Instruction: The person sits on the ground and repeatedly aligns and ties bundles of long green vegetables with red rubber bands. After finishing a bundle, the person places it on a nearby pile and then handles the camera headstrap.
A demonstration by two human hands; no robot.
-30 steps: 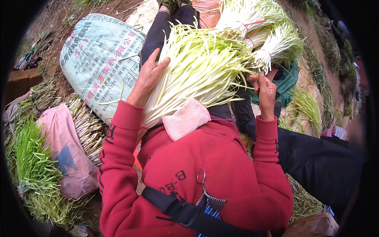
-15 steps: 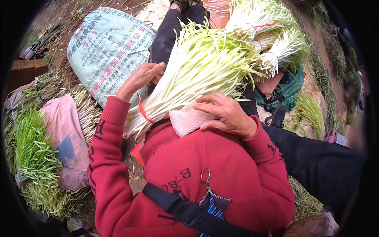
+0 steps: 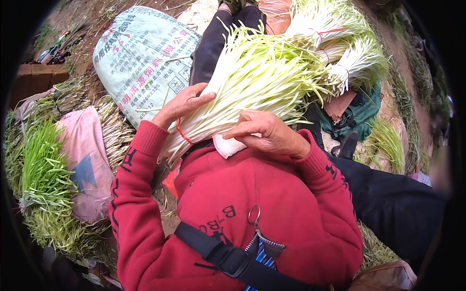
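A large bundle of garlic shoots (image 3: 262, 72), white at the base and pale yellow-green at the tips, lies across my lap. A red tie (image 3: 182, 133) circles its lower end. My left hand (image 3: 187, 103) rests against the near left side of the bundle just above the tie, open with its fingers stretched. At the right edge of the bundle is my right hand (image 3: 272, 133), its fingers bent in and drawn together. What they hold, if anything, is hidden. Below its index finger lies a whitish cloth (image 3: 228, 146), partly covered.
More tied bundles (image 3: 347, 60) are piled at the far right. A pale green printed sack (image 3: 141, 58) stands at the far left. On the left lie green shoots (image 3: 43, 169) and a pink sack (image 3: 88, 160). A person's dark trouser leg (image 3: 388, 203) extends on the right.
My left hand has shifted onto the bundle near the tie. My right hand has lifted off the cloth, its spread fingers now bent. The cloth shows less, and the view has shifted slightly.
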